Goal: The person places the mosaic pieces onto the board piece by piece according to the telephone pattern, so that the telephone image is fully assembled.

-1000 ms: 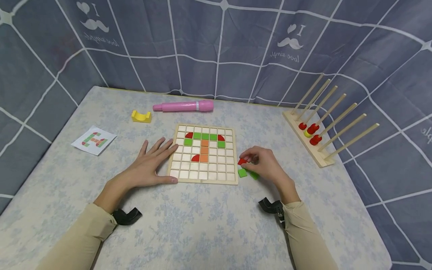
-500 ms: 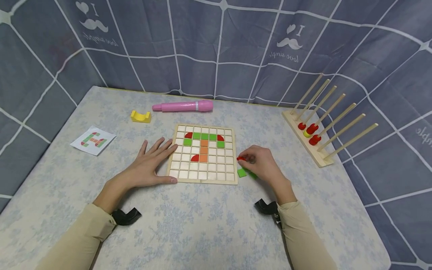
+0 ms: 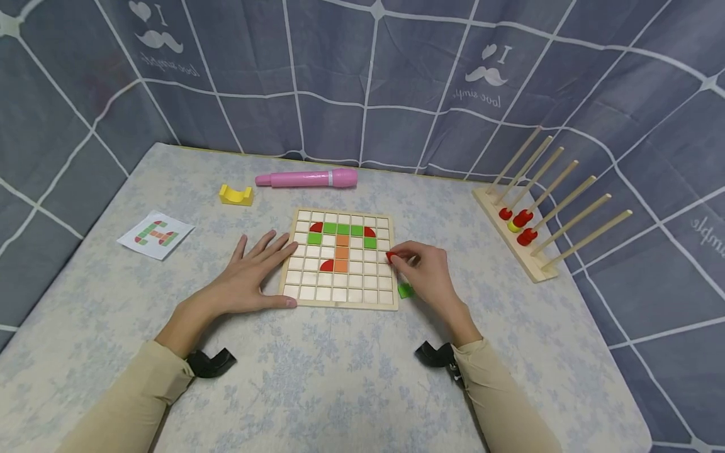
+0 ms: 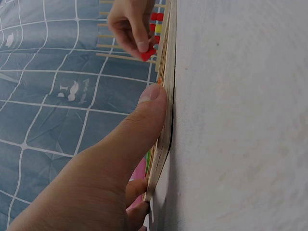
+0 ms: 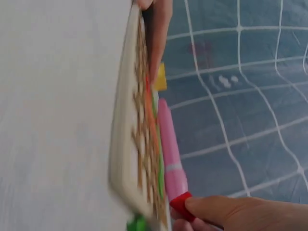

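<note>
A wooden grid board lies mid-table, holding several green squares, an orange column and red rounded-corner pieces. My left hand rests with spread, straight fingers at the board's left edge; its thumb touches the near left corner. Thumb and fingers of my right hand pinch a small red piece by the board's right edge. Its full outline is partly covered by the fingertips. Below that hand, green pieces lie on the table beside the board, partly hidden.
A paper card with a coloured pattern lies at the left. Behind the board are a yellow curved block and a pink microphone-shaped stick. At the right stands a wooden peg rack with red and yellow beads. A tiled-pattern curtain hangs behind.
My right hand has lifted the red piece from beside the green ones and moved it left and slightly away, to the board's right edge. The left hand stays still.
</note>
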A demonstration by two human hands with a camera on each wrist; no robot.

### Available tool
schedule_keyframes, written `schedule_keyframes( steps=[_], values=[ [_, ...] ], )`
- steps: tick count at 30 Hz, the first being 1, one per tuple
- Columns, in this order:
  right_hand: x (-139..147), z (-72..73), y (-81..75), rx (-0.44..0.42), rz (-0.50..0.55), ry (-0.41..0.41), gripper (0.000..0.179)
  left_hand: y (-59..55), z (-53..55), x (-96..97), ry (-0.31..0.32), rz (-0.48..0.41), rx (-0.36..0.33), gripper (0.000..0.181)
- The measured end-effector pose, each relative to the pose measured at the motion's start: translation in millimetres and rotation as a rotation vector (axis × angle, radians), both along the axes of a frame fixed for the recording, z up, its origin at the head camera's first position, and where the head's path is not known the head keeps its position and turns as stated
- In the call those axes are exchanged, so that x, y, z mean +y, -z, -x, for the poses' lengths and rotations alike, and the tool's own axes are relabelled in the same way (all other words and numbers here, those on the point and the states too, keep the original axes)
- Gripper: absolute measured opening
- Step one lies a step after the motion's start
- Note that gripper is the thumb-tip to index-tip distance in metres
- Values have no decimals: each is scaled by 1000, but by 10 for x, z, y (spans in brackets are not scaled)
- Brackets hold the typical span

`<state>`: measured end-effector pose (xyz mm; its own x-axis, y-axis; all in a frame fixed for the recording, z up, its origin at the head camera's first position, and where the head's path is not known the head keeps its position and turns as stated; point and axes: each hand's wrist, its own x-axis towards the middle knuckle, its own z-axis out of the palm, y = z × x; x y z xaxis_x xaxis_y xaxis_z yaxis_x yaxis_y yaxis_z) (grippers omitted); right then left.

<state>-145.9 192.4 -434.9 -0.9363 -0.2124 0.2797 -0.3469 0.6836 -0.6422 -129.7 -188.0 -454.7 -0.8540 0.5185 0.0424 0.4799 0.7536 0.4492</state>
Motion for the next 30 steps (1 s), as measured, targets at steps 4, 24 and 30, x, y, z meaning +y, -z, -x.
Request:
schedule_keyframes(
  steps=[4, 24, 30],
  values=[
    [-283, -19, -40, -56, 89, 22, 7, -1, -1, -1, -2, 5, 6, 114],
    [-573, -128, 23, 1, -27, -109, 10, -25, 23, 14, -5, 18, -4, 114],
    [-377, -130, -31, 11, -14, -114, 10, -3, 22, 23, -3, 18, -16, 114]
  ],
)
